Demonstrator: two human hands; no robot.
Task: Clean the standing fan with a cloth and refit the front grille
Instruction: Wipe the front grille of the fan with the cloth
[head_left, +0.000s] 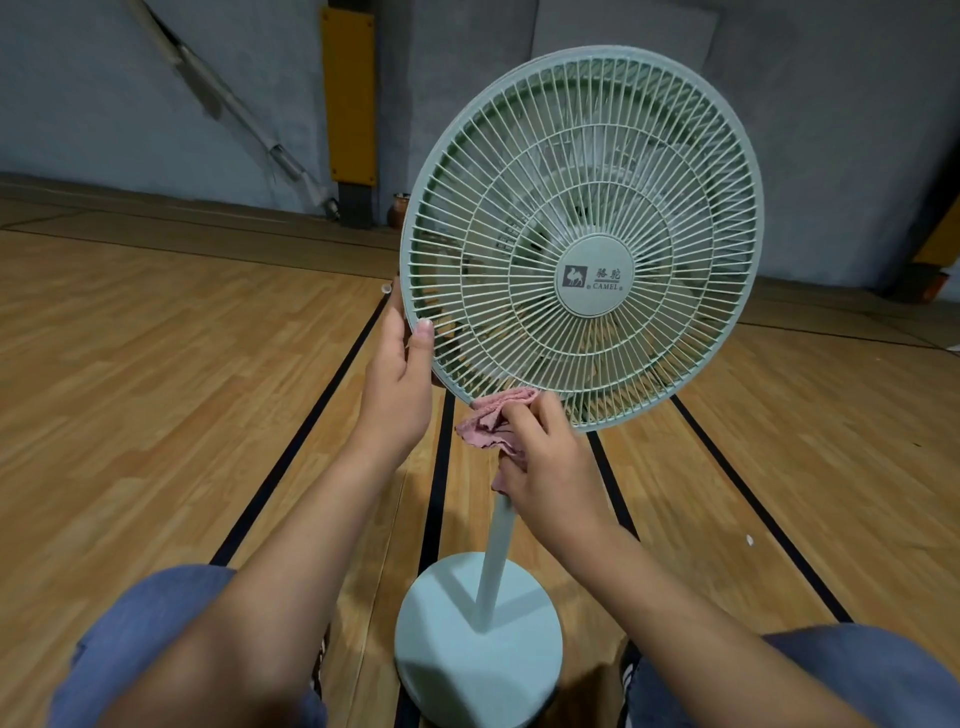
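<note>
We see a pale green standing fan (582, 239) on a wooden floor (156, 389) marked with black lines (311, 415). Its front grille (519, 156) is on the fan head, tilted a little back, and the round centre badge (595, 275) reads CAMEL beside a small camel mark. Behind the wires we can make out the blades, though only dimly.

Our left hand (397, 374) grips the lower left rim of the grille: the thumb lies over the front of the rim, touching the wires, and the other fingers curl round behind it. Our right hand (545, 462) holds a crumpled pink cloth (493, 421), fingers curled about it, and presses the cloth against the bottom edge of the grille rim, just beside the left hand. Part of the cloth hangs below the right hand, in front of the top of the pole (496, 561).

The pole runs down to the round base (478, 634), which stands on the floor between our knees in blue shorts (156, 623). Further off, a yellow padded post (350, 93) stands against the grey wall (78, 78), with a small brown pot (399, 208) near its foot.
</note>
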